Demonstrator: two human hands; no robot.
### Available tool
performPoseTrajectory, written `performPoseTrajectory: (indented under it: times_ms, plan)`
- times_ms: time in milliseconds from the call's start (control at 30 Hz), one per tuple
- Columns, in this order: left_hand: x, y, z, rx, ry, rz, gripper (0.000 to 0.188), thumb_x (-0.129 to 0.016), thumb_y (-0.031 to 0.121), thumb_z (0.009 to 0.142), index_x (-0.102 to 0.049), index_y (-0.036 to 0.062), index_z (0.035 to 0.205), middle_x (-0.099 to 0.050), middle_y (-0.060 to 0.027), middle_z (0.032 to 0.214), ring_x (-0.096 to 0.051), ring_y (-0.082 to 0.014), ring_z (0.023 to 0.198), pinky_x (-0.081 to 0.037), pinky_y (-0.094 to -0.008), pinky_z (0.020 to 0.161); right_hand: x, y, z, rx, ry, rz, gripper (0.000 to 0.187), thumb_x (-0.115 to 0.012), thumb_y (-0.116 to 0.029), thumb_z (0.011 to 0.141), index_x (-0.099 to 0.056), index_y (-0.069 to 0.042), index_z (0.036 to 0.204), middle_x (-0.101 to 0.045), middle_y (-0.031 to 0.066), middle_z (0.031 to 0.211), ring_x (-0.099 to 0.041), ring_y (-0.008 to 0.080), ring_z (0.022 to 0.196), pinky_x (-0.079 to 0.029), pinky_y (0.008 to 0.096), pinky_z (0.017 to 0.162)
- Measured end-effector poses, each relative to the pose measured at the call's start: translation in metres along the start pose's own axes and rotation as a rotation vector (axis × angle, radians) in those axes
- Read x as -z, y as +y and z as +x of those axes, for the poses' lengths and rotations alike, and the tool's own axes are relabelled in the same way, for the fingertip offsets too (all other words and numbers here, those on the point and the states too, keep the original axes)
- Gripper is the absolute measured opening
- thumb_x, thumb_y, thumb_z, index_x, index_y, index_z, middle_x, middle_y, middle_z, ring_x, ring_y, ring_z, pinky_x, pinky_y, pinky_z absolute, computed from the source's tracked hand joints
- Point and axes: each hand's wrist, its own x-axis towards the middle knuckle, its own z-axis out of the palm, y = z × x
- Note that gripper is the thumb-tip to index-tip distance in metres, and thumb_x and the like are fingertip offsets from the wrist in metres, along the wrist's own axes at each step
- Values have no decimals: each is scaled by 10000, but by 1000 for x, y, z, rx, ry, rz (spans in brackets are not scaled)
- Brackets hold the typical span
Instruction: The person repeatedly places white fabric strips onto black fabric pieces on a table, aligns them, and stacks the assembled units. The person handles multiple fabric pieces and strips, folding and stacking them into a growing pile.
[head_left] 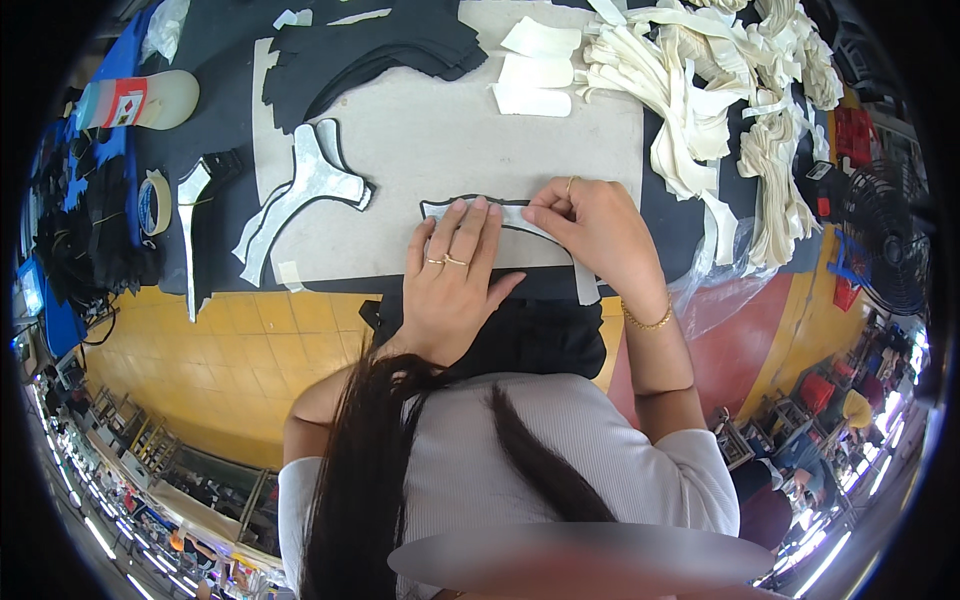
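Observation:
On the table's near edge lies a curved black piece with a white piece laid on it, so a dark border shows around the white. My left hand rests on it with fingers stretched out flat, pressing near its left end. My right hand pinches the white piece toward its right end with thumb and fingers closed; the fingertips partly hide what they grip. To the left of my hands sits a small stack of similar white-on-black curved pieces.
Black cut pieces lie at the back. White pieces and heaped cream strips fill the back right. At left are a tape roll, a narrow bundle of white-on-black pieces and a bottle. A fan stands far right.

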Motion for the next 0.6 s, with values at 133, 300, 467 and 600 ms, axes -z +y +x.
performPoseTrajectory:
  times_ms: [133, 300, 467, 600]
  plan:
    - [-2, 0, -4, 8, -5, 21, 762, -778, 426, 792, -531, 37, 1400, -495, -108, 1417, -438, -286, 1340, -344, -482, 1104, -2, -2, -2, 8, 30, -16, 203, -752, -183, 853, -660, -3, 835, -646, 94, 631, -598, 187, 531, -448, 316, 531]
    - [-1, 6, -2, 17, -33, 34, 751, -771, 426, 801, -528, 65, 1413, -463, -130, 1452, -422, -299, 1353, -335, -499, 1107, -3, -7, -4, -25, 55, -109, 206, -745, -179, 846, -600, -33, 855, -649, 96, 641, -623, 252, 571, -466, 351, 552]
    - [-3, 22, 3, 25, 102, -54, 687, -761, 336, 835, -512, 57, 1411, -468, -168, 1449, -438, -311, 1351, -330, -505, 1117, -5, -12, -4, -3, 75, -317, 194, -752, -172, 832, -612, -60, 906, -670, 96, 680, -686, 285, 650, -497, 366, 588]
    - [-7, 14, 6, -65, 43, -131, 666, -771, 285, 801, -526, 14, 1357, -544, -163, 1381, -507, -308, 1308, -384, -485, 1093, 5, -11, -12, -18, 74, -299, 238, -768, -187, 821, -616, -66, 958, -682, 100, 715, -705, 288, 696, -522, 369, 626]
